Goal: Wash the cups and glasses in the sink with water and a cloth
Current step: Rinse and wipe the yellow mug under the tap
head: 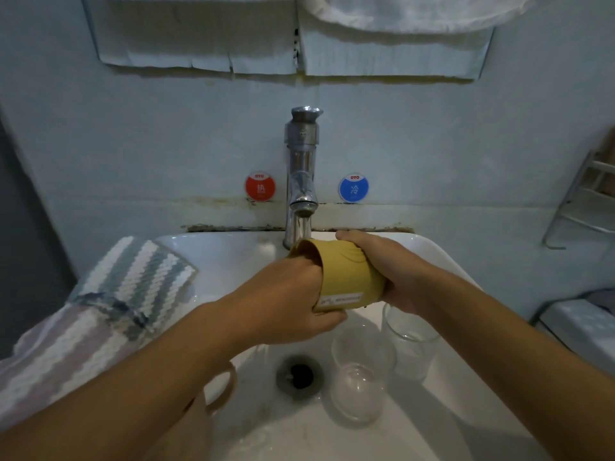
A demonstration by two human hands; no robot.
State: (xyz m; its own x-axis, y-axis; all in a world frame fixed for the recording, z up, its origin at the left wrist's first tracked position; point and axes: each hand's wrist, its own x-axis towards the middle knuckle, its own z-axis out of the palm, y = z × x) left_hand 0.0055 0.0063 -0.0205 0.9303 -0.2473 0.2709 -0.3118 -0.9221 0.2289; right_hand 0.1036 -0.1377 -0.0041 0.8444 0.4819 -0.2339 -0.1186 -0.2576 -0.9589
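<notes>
So we've got the yellow cup (346, 277) up in the middle of the frame, tipped on its side right under the faucet (301, 181), mouth pointing toward the upper left and its base toward the lower right. Our right hand (386, 271) is wrapped round the base end from the right, fingers curled over the top of the cup wall, so that's the hand doing the holding. Our left hand (293, 304) comes in from the lower left; its fingers go into the cup's mouth while the thumb lies along the outside near the white label, so it's pinching the rim rather than hanging loose. That's the bit that matters for the next move, we reckon: the cup's long axis runs from left hand to right hand, so the left fingers can just rub round the inside while the right turns it. Can't tell if water is actually running. The striped cloth (133, 281) sits on the sink's (429, 257) left edge, untouched, well apart from both hands. Lower in the basin, two clear glasses (361, 374) (411, 341) stand upright just right of the drain (299, 375), and a beige mug (216, 390) peeks out under our left forearm, so plenty left to wash
</notes>
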